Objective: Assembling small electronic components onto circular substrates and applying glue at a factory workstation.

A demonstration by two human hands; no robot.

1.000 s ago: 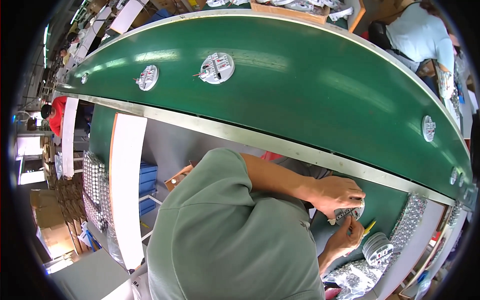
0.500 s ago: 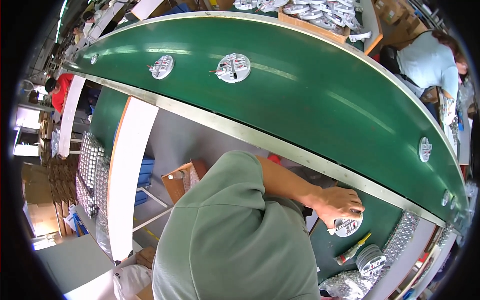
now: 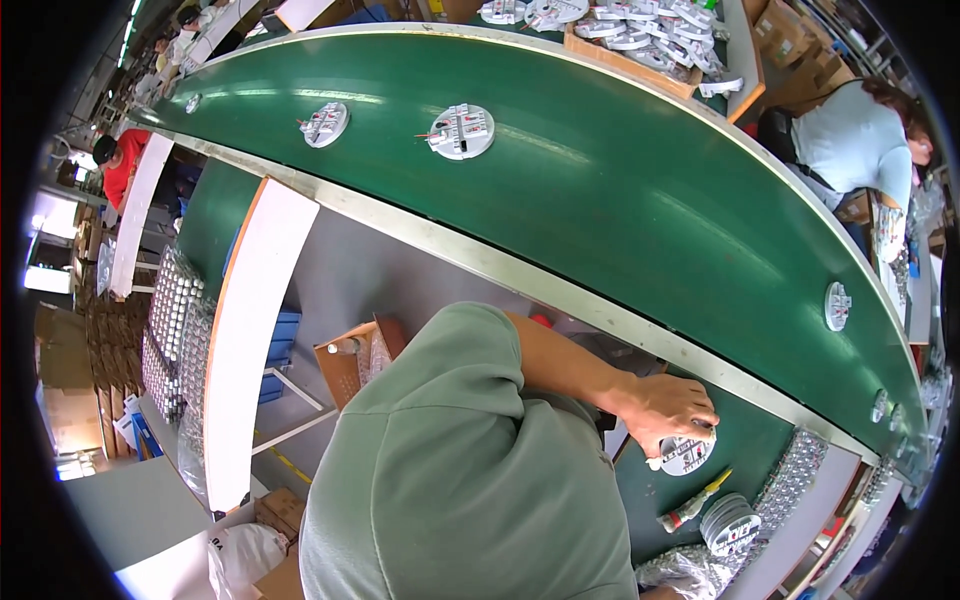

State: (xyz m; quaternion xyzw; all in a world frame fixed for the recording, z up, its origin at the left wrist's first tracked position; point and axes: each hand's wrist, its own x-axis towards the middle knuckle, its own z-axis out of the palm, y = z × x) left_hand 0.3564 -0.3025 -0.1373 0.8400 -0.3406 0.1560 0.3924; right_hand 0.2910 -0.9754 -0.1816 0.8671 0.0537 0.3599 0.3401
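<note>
A round white disc [image 3: 686,455] lies on the green worktop [image 3: 650,500] just below the metal rail of the belt [image 3: 620,170]. The left hand [image 3: 665,410] rests on top of it, fingers [image 3: 700,425] curled over its upper edge and pressing it; the grip is closed down on the disc, touching it from above. The forearm runs back from that hand to the person's green sleeve [image 3: 450,470], which fills the lower middle of the view. The right hand is hidden behind the body, so its grip cannot be seen at all.

Just beside the disc, lower right, lies a small tool with a yellow tip [image 3: 692,505], and next to that stands a stack of discs [image 3: 730,522]. A tray of small metal parts [image 3: 790,485] lies along the worktop's right edge.

Farther out, the curved green belt carries two more white discs [image 3: 461,130] [image 3: 326,124] near its far side and another [image 3: 837,305] toward the right. A wooden box of discs [image 3: 640,40] sits beyond the belt. Another person in a pale blue top [image 3: 860,140] sits at the right. At the left, trays of parts [image 3: 175,330] lie beside a white panel [image 3: 250,330].
</note>
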